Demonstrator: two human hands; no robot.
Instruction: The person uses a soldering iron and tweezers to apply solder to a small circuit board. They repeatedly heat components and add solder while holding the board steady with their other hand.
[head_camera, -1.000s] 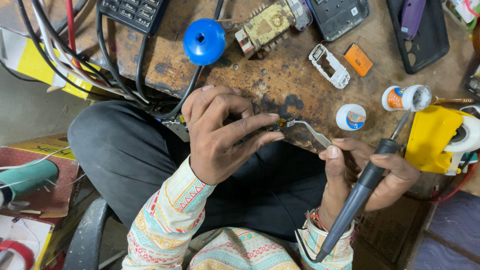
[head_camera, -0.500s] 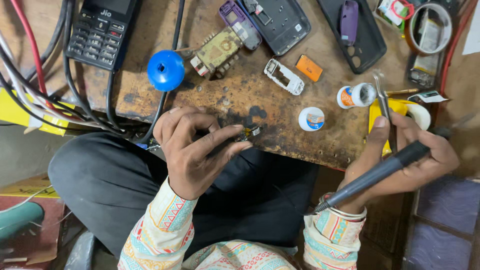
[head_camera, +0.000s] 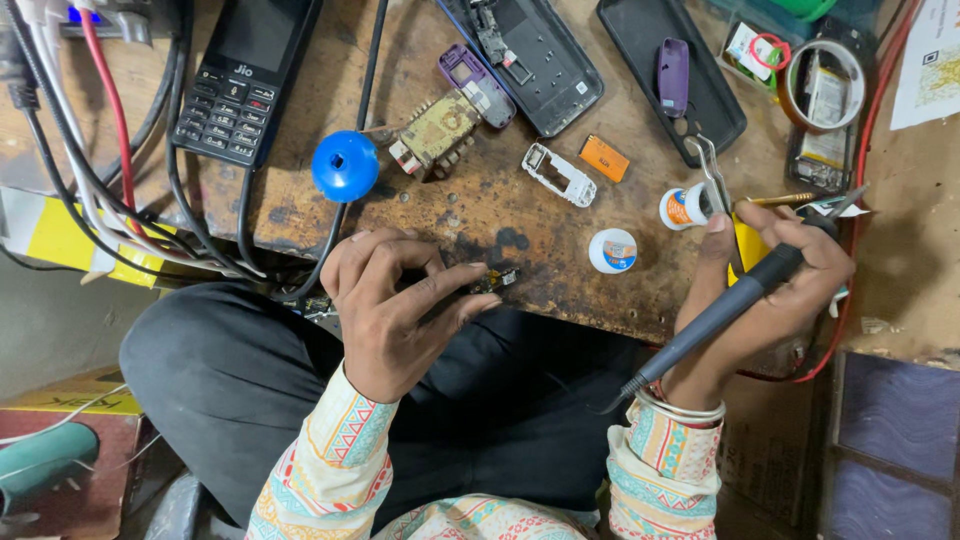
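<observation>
Here, seen from the head camera, a person sits at a scorched wooden table, knees in dark trousers under its edge. The left hand has its grip pinched on a small circuit board, thumb and fingers pressed together around it, holding it at the table's near edge. The right hand has its grip closed around a dark soldering iron, whose cord end trails down toward the lap; the same hand also holds metal tweezers, their tips lying beside a small orange-and-white pot. Near that pot stands a white round tin with a blue label. Further back on the table lie a blue round cap, a brass-coloured part, a white phone frame and a small orange block. A black keypad phone rests at the far left among cables, and two black phone back covers lie at the top.
</observation>
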